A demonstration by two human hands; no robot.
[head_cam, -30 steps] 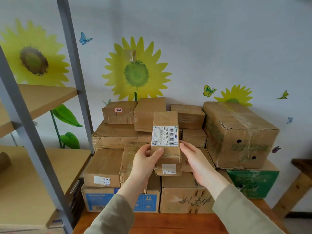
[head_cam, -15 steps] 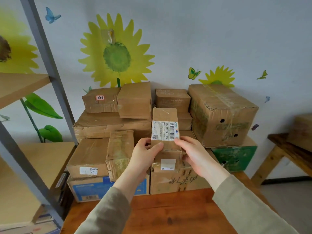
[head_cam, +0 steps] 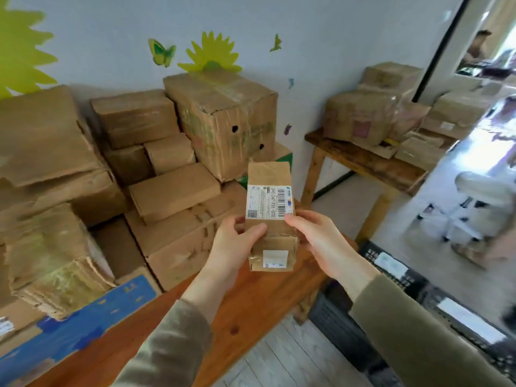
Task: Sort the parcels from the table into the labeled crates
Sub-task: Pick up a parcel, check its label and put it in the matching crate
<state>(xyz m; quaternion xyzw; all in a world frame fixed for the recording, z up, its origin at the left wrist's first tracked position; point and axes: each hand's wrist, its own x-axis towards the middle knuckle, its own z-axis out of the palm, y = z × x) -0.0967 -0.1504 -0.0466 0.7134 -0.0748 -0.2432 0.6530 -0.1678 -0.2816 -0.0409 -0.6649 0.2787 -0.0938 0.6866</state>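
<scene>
A small cardboard parcel (head_cam: pixel 272 233) with a white barcode label stands upright in the air above the wooden table's (head_cam: pixel 251 303) right end. My left hand (head_cam: pixel 237 241) grips its left side, thumb across the front. My right hand (head_cam: pixel 318 236) holds its right edge, thumb on the label's lower corner. A heap of cardboard parcels (head_cam: pixel 173 191) fills the table behind and to the left. A black crate (head_cam: pixel 413 317) with white labels on its rim sits on the floor at the lower right, partly hidden by my right sleeve.
A second wooden table (head_cam: pixel 363 160) at the right wall carries more cardboard boxes (head_cam: pixel 363 118). A blue printed box (head_cam: pixel 92 317) lies at the front left of the table. A white swivel stool (head_cam: pixel 480 196) stands on the floor at the far right. A person sits far behind it.
The view has swung right; the shelf at the left has left the frame, and the second table and the black crate have come in. Both hands still hold the parcel, carried right of the heap.
</scene>
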